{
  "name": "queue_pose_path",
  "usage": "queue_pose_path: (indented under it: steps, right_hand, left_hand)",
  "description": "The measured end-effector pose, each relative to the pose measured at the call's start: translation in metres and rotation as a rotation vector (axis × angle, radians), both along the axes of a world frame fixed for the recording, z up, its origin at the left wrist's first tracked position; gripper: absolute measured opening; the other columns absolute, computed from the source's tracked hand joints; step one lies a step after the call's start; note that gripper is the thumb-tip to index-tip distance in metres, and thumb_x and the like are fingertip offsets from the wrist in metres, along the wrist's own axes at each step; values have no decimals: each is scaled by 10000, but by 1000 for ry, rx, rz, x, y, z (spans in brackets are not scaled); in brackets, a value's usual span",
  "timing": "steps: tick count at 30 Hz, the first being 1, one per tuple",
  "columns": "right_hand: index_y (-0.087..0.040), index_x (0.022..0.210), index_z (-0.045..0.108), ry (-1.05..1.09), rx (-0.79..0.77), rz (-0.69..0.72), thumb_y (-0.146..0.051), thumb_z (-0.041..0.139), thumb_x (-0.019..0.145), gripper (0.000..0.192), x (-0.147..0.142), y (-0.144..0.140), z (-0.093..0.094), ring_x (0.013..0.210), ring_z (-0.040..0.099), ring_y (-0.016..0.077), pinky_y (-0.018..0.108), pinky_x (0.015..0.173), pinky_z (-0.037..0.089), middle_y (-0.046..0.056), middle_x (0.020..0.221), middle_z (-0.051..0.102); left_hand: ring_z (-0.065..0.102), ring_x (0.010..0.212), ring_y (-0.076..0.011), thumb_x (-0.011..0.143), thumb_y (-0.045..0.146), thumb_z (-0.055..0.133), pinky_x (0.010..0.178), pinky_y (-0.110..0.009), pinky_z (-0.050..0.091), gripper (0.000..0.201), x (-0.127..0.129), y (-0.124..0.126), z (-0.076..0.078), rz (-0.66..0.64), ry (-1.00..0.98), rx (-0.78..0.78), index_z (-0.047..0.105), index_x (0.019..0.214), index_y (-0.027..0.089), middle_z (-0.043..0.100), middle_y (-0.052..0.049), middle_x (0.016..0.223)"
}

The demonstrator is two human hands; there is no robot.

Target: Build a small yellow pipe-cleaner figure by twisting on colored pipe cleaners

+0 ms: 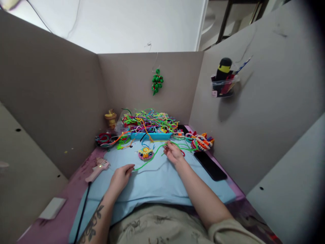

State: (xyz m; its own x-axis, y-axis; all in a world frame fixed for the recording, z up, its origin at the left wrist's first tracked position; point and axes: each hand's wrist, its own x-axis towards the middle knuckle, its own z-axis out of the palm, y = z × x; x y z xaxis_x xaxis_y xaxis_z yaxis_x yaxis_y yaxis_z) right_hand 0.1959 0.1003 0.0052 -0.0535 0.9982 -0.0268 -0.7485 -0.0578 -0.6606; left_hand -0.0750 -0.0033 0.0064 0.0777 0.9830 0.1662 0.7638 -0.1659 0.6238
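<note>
**Stretching a green cord between two hands**

Pinching one end of the green cord [149,160], the left hand [121,177] rests on the blue cloth [162,186]; the right hand [173,153] pinches the far end, keeping it taut. A yellow ornament [145,153] sits beside the span, a black phone [210,165] lies right, and tangled cords [149,122] crowd the desk's back.

A pale blue cloth [162,186] covers a purple table [61,217]. On the cloth lies a bright green pipe cleaner [149,159]; beyond it a yellow, pink and blue ornament [145,153] and a turquoise tray [151,136] of tangled stems (green, orange, purple, pink). At the cloth's right edge lies a black phone [210,165], at its left a pink glue gun [97,169]
</note>
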Motion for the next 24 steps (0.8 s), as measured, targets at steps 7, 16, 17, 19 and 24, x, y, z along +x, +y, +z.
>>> queue_pose_path:
  steps: [7,16,17,19,24]
  right_hand:
    - [-194,706,568,-24,26,-65,-262,745,636,203,8,3,2,533,530,71,179,462,448,-42,663,609]
    - [-199,697,546,-19,24,-100,-242,753,623,224,9,2,3,503,516,59,176,454,446,-60,652,600]
    - [-197,694,545,-13,24,-101,-242,754,621,226,9,3,3,502,514,57,174,452,444,-61,646,598]
    - [-193,688,543,-4,24,-120,-242,754,618,228,10,4,3,495,507,53,168,448,440,-64,630,590]
    - [-197,692,529,-15,50,-179,-239,737,635,220,11,4,4,489,495,48,165,460,440,-69,627,578]
  left_hand:
    - [613,615,-163,828,363,373,627,-279,451,281,-1,-1,-1,94,-127,55,513,992,182,678,-29,735]
    - [608,746,-187,775,415,458,689,-283,449,314,-4,-2,7,174,-62,248,624,901,181,675,-62,824]
    - [607,722,-185,773,419,458,673,-282,451,329,-4,-2,9,203,-67,246,616,930,176,671,-55,792]
    - [605,694,-183,774,417,456,652,-279,452,333,-6,-3,11,230,-54,239,608,938,170,664,-46,753]
    - [610,794,-200,804,372,425,724,-287,449,295,-11,-5,13,177,102,258,626,913,187,679,-71,889]
